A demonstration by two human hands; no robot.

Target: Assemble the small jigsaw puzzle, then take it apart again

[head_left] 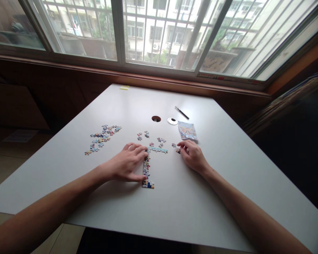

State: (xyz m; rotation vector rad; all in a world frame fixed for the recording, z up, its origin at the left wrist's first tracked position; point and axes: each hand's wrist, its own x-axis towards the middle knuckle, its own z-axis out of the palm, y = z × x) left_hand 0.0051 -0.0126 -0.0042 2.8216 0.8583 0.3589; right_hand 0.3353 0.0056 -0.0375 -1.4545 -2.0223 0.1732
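Joined jigsaw puzzle pieces (146,165) form a narrow upright strip with a short foot at its near end. From its far end a pale blue row (159,150) runs to the right. My left hand (128,162) lies along the strip's left side, fingers spread, with thumb and fingertips touching its edge. To the right, the fingers of my right hand (192,155) are curled together low over the table at a dark puzzle piece (178,151), partly hidden by them. Just beyond those fingertips lies another loose piece (174,145).
A heap of loose pieces (102,137) spreads at the left; several more (147,134) lie beyond the strip. A printed picture sheet (188,131), a black pen (182,113), a round metal cover (172,121) and a cable hole (156,119) are farther back on the white table (214,211).
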